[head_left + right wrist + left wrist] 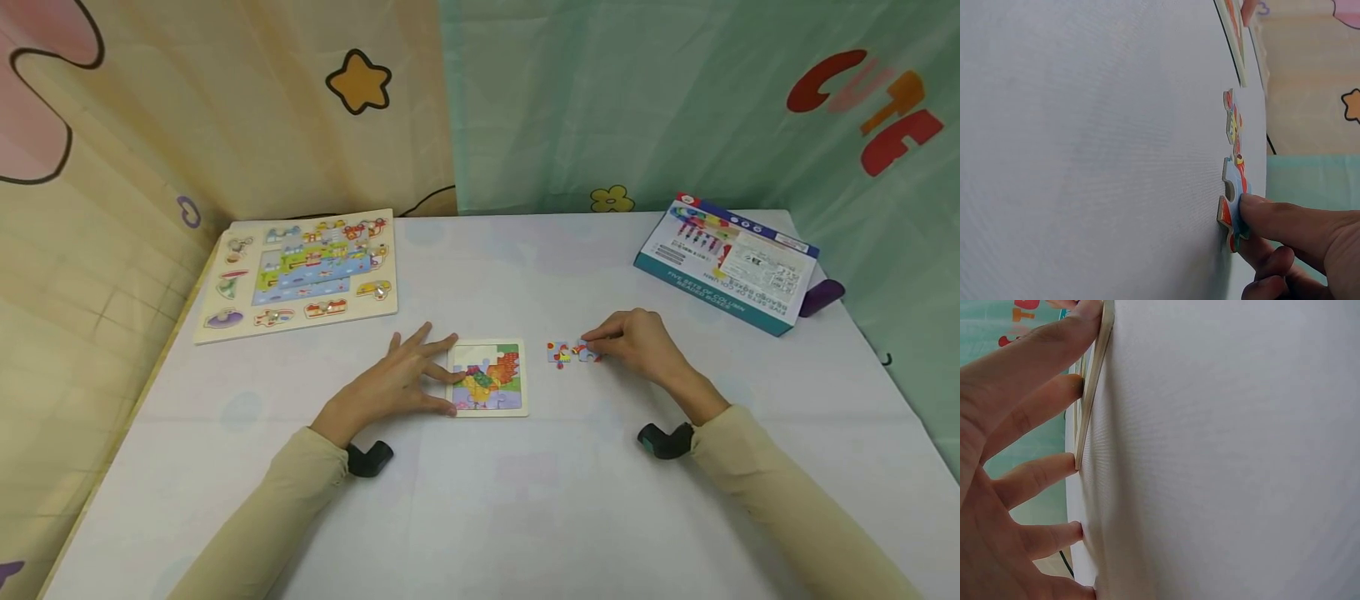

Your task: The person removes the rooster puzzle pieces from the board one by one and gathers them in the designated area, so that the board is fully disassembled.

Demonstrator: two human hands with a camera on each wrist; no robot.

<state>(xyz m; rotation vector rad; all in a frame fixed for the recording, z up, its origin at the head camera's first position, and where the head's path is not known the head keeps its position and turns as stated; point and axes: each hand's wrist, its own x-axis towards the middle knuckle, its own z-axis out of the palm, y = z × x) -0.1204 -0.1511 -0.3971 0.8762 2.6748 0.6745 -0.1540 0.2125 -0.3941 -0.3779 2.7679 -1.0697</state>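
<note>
In the head view a small square puzzle board (524, 375) lies mid-table with a picture partly filled in; pale base shows at its upper left. My left hand (397, 379) has its fingers spread, with thumb and fingertips touching the board's left edge. In the left wrist view the board's thin side (1092, 403) looks slightly tilted off the white surface. To the right, my right hand (637, 343) pinches a blue-and-red jigsaw piece (1232, 184) between thumb and finger, low over the table. Beside it lies another jigsaw piece (557, 352), colourful and flat.
A stack of wooden picture puzzles (296, 329) occupies the back left of the table. Back right stands a flat teal-and-white box (712, 287), with a dark purple object (822, 297) next to it. Printed curtains (525, 100) hang behind.
</note>
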